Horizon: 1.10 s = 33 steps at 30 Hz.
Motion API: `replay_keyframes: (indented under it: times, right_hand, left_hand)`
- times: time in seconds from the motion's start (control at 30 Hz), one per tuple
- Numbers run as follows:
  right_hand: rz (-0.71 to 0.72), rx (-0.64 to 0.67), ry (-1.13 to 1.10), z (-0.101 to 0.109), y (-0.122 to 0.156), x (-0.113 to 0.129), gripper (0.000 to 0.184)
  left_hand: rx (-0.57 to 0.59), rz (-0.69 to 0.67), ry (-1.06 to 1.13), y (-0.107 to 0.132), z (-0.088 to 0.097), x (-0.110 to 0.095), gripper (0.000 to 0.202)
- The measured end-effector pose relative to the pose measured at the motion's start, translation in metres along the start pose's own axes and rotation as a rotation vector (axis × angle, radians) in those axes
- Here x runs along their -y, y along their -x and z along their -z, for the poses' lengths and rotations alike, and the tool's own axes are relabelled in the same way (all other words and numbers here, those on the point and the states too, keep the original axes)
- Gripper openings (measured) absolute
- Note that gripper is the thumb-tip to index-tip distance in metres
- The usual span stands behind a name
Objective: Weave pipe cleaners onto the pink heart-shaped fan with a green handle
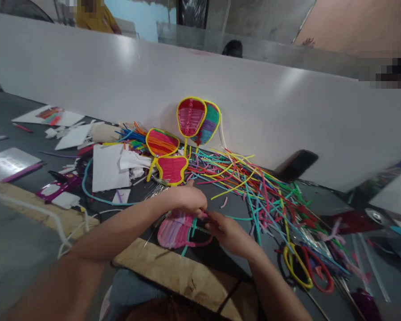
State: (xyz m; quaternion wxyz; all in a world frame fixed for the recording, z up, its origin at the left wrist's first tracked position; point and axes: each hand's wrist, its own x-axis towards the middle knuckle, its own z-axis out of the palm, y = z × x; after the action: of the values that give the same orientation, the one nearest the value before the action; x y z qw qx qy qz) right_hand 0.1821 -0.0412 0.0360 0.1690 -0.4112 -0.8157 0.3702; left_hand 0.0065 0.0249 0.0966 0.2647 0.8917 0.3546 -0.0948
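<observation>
A half-filled pink and lilac pipe-cleaner panel (pixel 175 229) lies near the table's front edge, with teal pipe cleaners (pixel 193 227) crossing its unfilled right part. Over its upper edge my left hand (pixel 190 199) is bent with closed fingers, gripping the panel's pink rim. My right hand (pixel 225 232) pinches the same pink pipe-cleaner rim at the upper right, fingertips close to those of the left. The exact grip is partly hidden by the fingers. Just beyond my hands is a pink butterfly-shaped piece (pixel 172 170) with a yellow outline.
Yellow-edged paddle shapes (pixel 191 118) lean on the white partition (pixel 127 76). Loose pipe cleaners (pixel 240 178) spread to the right, beside a dark phone (pixel 297 165). White cards (pixel 110 167) and a purple glue-gun-like tool (pixel 58 186) lie left. Other people are beyond the partition.
</observation>
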Motion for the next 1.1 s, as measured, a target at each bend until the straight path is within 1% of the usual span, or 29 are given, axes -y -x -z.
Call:
replay_keyframes:
  times: [0.07, 0.13, 0.17, 0.2, 0.27, 0.33, 0.37, 0.43, 0.5, 0.53, 0.57, 0.63, 0.73, 0.8, 0.87, 0.93, 0.97, 1.03, 1.07, 1.1]
  right_hand:
    - [-0.020, -0.082, 0.035, 0.007, 0.005, -0.003, 0.038]
    - [-0.039, -0.152, 0.040, 0.024, 0.014, -0.007, 0.042]
    - [-0.041, -0.173, 0.005, 0.034, 0.019, -0.010, 0.041]
    - [-0.047, -0.186, -0.050, 0.044, 0.023, -0.012, 0.039]
    - [-0.069, -0.212, -0.198, 0.059, 0.028, -0.017, 0.037]
    - [-0.100, -0.200, -0.371, 0.063, 0.025, -0.019, 0.037]
    - [-0.118, -0.151, -0.457, 0.060, 0.022, -0.019, 0.039]
    - [-0.140, 0.014, -0.608, 0.048, 0.012, -0.018, 0.047]
    - [-0.135, 0.180, -0.697, 0.031, 0.003, -0.016, 0.052]
    - [-0.129, 0.233, -0.710, 0.022, 0.000, -0.016, 0.051]
    - [-0.127, 0.254, -0.706, 0.014, -0.003, -0.015, 0.047]
    - [-0.154, 0.233, -0.692, -0.001, -0.007, -0.014, 0.040]
    - [-0.249, 0.113, -0.751, -0.015, -0.011, -0.013, 0.036]
    - [-0.296, 0.028, -0.802, -0.019, -0.013, -0.012, 0.036]
    - [-0.317, -0.057, -0.847, -0.020, -0.015, -0.011, 0.034]
    - [-0.327, -0.135, -0.900, -0.018, -0.015, -0.012, 0.032]
    - [-0.330, -0.169, -0.929, -0.016, -0.015, -0.012, 0.031]
    - [-0.336, -0.239, -0.983, -0.011, -0.015, -0.014, 0.031]
    - [-0.337, -0.281, -1.007, -0.008, -0.015, -0.014, 0.030]
    - [-0.333, -0.329, -1.036, -0.005, -0.016, -0.015, 0.030]
  left_hand:
    - [-0.074, 0.040, -0.007, 0.001, 0.004, 0.003, 0.024]
    - [-0.120, 0.060, -0.005, 0.005, 0.011, 0.008, 0.024]
    - [-0.134, 0.063, -0.007, 0.008, 0.016, 0.011, 0.024]
    - [-0.129, 0.055, -0.007, 0.010, 0.020, 0.013, 0.023]
    - [-0.080, 0.005, -0.005, 0.014, 0.027, 0.013, 0.020]
    - [-0.013, -0.067, -0.012, 0.016, 0.030, 0.008, 0.017]
    - [0.000, -0.097, -0.038, 0.015, 0.029, 0.005, 0.016]
    - [-0.026, -0.123, -0.139, 0.012, 0.024, -0.004, 0.015]
    - [-0.057, -0.101, -0.267, 0.007, 0.017, -0.013, 0.014]
    - [-0.060, -0.091, -0.321, 0.004, 0.014, -0.018, 0.015]
    - [-0.063, -0.085, -0.366, 0.001, 0.011, -0.021, 0.015]
    - [-0.085, -0.110, -0.434, -0.003, 0.007, -0.027, 0.013]
    - [-0.175, -0.144, -0.525, -0.009, 0.006, -0.034, 0.012]
    - [-0.250, -0.153, -0.566, -0.012, 0.007, -0.036, 0.011]
    - [-0.351, -0.173, -0.559, -0.013, 0.010, -0.036, 0.010]
    - [-0.494, -0.219, -0.479, -0.010, 0.015, -0.034, 0.005]
    - [-0.584, -0.250, -0.407, -0.006, 0.016, -0.031, 0.011]
    - [-0.814, -0.282, -0.197, 0.004, 0.015, -0.023, 0.028]
    - [-0.974, -0.262, -0.053, 0.010, 0.011, -0.017, 0.030]
    - [-1.196, -0.218, 0.136, 0.014, 0.005, -0.011, 0.028]
